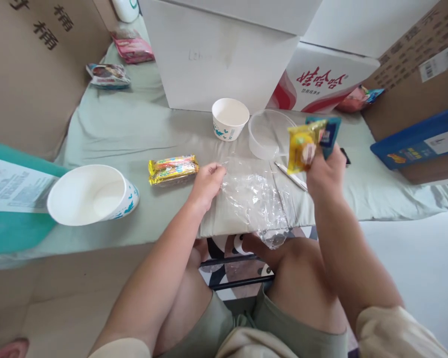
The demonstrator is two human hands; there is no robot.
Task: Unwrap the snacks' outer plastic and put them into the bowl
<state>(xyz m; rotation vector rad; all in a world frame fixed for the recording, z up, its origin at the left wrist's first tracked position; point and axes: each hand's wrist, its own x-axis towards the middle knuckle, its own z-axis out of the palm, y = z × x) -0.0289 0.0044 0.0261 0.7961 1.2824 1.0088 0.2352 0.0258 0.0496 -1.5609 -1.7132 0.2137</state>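
My left hand [208,185] pinches the edge of a clear plastic bag [254,199], which spreads over the table and hangs past its front edge. Raised at the right, my right hand [326,169] is closed around a yellow packet [300,146] and a blue packet [330,135]. Just left of my left hand lies a yellow-wrapped snack pack [173,169]. Behind the bag stand a white paper bowl [230,119] and a clear plastic tub [269,134]. A thin white pen-like item [291,176] lies under my right hand.
A large paper bucket [93,196] lies tilted at the left beside a green-and-white package [18,199]. White cartons [227,59] close off the back. Snack packets [108,76] lie at the back left. A blue box [418,136] stands at the right by brown cardboard.
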